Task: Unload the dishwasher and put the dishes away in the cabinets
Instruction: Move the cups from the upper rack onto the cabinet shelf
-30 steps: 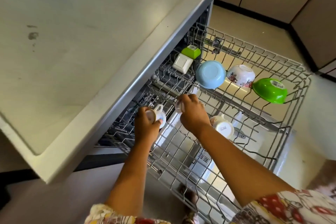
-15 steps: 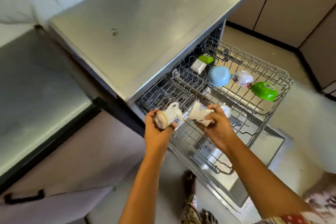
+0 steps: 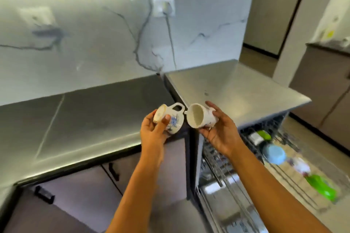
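Now 2 cups (image 3: 171, 120), both empty.

Both my arms are stretched out in front, bare forearms angled inward. My left hand (image 3: 154, 134) is curled closed, thumb on top; my right hand (image 3: 217, 130) is cupped palm-up, fingers wrapped.

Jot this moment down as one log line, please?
step: carrying cups | left hand: holds blue-flowered cup | right hand: holds white cup | place: above counter | rack: bowls remain
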Demonstrator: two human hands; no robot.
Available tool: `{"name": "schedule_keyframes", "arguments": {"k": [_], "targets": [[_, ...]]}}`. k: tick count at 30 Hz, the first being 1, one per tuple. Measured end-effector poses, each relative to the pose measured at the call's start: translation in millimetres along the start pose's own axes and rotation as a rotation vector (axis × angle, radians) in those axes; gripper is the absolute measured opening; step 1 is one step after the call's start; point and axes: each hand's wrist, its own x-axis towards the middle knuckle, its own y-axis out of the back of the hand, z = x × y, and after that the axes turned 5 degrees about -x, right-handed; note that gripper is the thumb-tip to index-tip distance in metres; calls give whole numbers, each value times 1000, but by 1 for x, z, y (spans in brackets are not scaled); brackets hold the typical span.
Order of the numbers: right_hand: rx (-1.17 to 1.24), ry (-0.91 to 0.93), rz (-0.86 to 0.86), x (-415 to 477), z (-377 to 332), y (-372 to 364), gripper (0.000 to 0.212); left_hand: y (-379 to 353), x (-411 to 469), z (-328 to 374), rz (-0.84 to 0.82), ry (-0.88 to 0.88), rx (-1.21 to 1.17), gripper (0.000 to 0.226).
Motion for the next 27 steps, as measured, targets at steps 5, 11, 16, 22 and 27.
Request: {"name": "schedule_keyframes", "arguments": {"k": [5, 11, 16, 22, 27], "targets": [[-78, 101, -247, 51, -3, -102, 25, 30, 48, 86, 27, -184, -51, 46], [-223, 295, -521, 121, -8, -228, 59, 71, 122, 210, 8, -455, 88, 47], [-333, 491, -541, 176, -26, -322, 91, 90, 176, 320, -16, -741, 305, 43], [-349, 711, -625, 217, -65, -408, 87, 67, 221, 422, -24, -930, 393, 40], [-508, 844, -648, 250, -116, -472, 69, 29, 247, 476, 19, -1139, 552, 46]]}}
